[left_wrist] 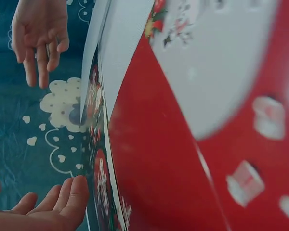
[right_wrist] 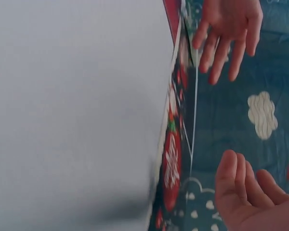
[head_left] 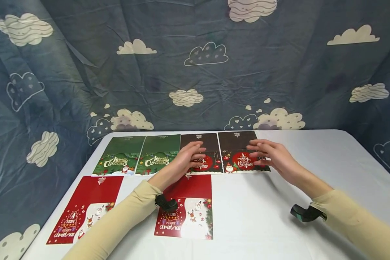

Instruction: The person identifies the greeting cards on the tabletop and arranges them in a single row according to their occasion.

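Note:
My left hand [head_left: 184, 159] is held over the left of two dark Christmas cards [head_left: 211, 144], its fingers relaxed and pointing right. It overlaps part of that card's red printed circle in the head view. Across from it, my right hand [head_left: 277, 157] hangs over the right edge of the other dark Christmas card [head_left: 238, 142], fingers spread and loosely bent. Neither hand holds anything. Below my left wrist lies a red Christmas card [head_left: 196, 189], partly hidden by the sleeve. In the right wrist view, the right hand [right_wrist: 253, 202] is raised above the table, palm facing inward.
Two green Christmas cards, one at far left [head_left: 125, 144] and one beside it [head_left: 162, 143], continue the back row. Another red card [head_left: 97, 187] lies at the front left. All lie on a white-covered table [head_left: 247, 213], with a blue cloud-patterned cloth [head_left: 208, 86] behind.

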A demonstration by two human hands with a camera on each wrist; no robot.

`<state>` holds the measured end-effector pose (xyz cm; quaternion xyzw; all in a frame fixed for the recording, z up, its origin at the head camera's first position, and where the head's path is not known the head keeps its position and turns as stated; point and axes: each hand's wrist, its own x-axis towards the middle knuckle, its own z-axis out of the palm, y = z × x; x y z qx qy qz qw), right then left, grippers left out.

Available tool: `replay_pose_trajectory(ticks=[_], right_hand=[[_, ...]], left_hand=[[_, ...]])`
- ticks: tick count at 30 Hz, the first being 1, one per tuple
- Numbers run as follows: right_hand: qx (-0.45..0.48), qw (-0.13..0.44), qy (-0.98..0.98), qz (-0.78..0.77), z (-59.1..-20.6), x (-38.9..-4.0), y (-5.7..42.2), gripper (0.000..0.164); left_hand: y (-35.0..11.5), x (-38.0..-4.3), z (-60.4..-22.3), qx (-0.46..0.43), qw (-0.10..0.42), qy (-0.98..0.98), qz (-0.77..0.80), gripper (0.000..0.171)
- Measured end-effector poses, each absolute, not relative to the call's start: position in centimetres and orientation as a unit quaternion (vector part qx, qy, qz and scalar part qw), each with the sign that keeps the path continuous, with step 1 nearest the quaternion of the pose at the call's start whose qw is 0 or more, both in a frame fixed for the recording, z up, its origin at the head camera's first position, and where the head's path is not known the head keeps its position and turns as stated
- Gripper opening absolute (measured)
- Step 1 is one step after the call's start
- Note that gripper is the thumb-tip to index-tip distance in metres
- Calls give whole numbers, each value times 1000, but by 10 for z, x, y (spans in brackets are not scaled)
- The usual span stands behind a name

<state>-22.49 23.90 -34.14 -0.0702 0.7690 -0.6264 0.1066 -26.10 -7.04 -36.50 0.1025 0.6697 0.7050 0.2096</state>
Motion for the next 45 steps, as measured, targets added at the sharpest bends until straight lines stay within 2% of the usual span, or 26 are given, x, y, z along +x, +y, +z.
replay_pose_trajectory(ticks=[8,19,26,34,45], right_hand=[[-52,146,738,-657,-348,-206,222,49],[-116,170,740,-641,-356,-180,190,48],[-120,219,715,-653,-363,-163,173,48],[-116,264,689,-665,-364,-147,160,52],[-87,279,704,-648,-372,-125,137,63]], left_hand=[[-96,-248,-360,101,188,693,689,42],[-120,-222,-363,65,178,715,672,41],[-138,-198,-367,22,161,723,672,38],[-165,-168,-368,-54,155,698,697,47],[-185,-137,-364,-51,174,683,707,59]])
